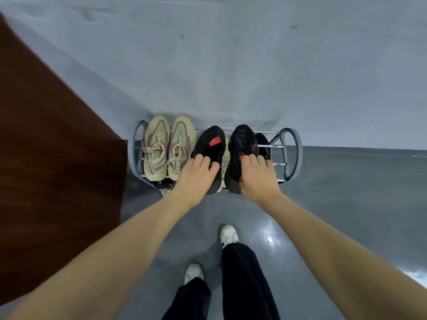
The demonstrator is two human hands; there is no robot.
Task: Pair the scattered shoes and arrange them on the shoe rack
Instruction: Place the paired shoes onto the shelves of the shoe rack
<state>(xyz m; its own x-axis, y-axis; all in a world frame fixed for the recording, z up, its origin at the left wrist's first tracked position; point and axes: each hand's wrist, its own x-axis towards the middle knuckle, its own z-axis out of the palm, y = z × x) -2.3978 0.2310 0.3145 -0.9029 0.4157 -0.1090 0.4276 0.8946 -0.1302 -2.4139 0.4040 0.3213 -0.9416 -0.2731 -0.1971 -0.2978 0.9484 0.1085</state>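
Observation:
A metal shoe rack (291, 153) stands against the grey wall. On its top tier at the left sits a pair of beige sneakers (166, 146), side by side, toes to the wall. To their right are two black sneakers with red marks. My left hand (196, 175) grips the heel end of the left black sneaker (211, 140). My right hand (258, 174) grips the heel end of the right black sneaker (242, 142). Both black shoes point toes to the wall over the top tier. Other shoes show partly on a lower tier beneath.
A dark brown wooden panel (50, 158) stands close on the left of the rack. The grey glossy floor (346, 192) spreads to the right. My own feet in white shoes (228, 234) stand just in front of the rack.

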